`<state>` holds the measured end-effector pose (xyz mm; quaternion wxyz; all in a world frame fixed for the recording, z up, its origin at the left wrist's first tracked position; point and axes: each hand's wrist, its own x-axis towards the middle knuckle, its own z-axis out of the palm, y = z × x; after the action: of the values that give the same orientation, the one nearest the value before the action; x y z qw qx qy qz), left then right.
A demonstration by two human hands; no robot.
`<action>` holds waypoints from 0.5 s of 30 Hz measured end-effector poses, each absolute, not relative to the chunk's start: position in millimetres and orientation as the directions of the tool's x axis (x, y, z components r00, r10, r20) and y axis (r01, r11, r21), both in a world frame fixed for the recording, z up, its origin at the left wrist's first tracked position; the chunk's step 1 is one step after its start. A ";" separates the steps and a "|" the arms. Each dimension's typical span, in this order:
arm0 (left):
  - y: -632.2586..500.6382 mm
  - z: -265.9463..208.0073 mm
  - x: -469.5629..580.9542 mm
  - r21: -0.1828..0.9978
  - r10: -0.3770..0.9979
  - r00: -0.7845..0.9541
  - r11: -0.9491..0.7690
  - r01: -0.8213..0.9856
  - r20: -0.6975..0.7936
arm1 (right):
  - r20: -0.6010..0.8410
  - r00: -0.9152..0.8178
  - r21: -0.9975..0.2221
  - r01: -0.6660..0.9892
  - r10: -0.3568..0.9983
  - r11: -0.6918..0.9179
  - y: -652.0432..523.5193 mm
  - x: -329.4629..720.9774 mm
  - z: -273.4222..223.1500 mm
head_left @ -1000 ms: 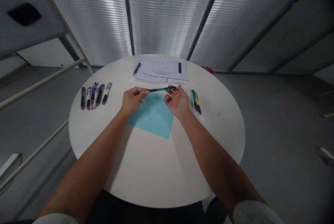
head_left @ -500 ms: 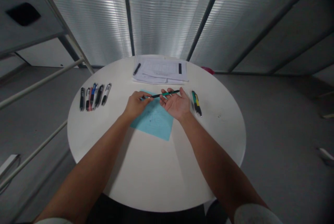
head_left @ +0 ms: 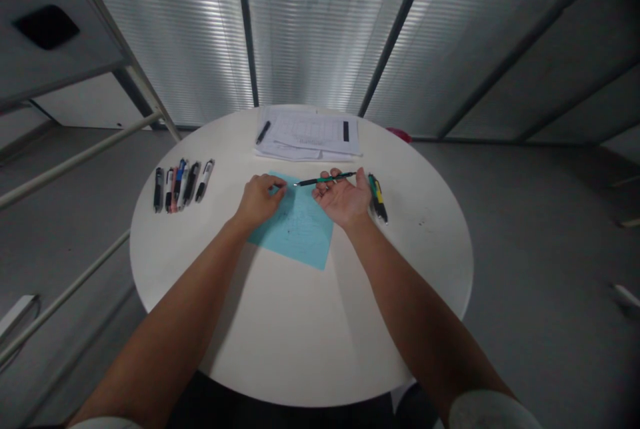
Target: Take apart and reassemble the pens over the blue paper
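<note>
My right hand (head_left: 345,201) is turned palm up, and a black-and-green pen (head_left: 326,180) lies across its curled fingers, held near the thumb. The pen's silvery tip points left, over the blue sheet (head_left: 295,236). Left of that tip, with a small gap, is my left hand (head_left: 260,201). Its thumb and forefinger are pinched together above the sheet's edge; whatever is between them, if anything, is too small to make out. Close to my right wrist lie a few green, yellow and black pens (head_left: 379,199).
Several pens (head_left: 175,186) lie side by side at the left of the round white table (head_left: 300,336). Stacked papers (head_left: 310,132) with a black pen (head_left: 263,132) on them sit at the far edge. A white metal rail (head_left: 80,159) stands left of the table.
My right hand has shifted slightly right with the pen. The pen's tip has come away from my left fingers, which have let go of it and stay pinched.
</note>
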<state>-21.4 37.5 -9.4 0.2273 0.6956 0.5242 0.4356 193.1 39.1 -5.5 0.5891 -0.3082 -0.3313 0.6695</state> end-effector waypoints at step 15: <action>41.4 -14.0 -27.9 0.718 0.950 0.074 -0.279 0.638 0.303 | -0.035 -0.104 -0.775 -0.625 0.994 -0.093 40.1 194.8 2.7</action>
<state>-27.9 41.4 -14.0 0.2056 0.7035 0.5643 0.3799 194.8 40.1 2.7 0.5988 -0.2990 -0.3083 0.6760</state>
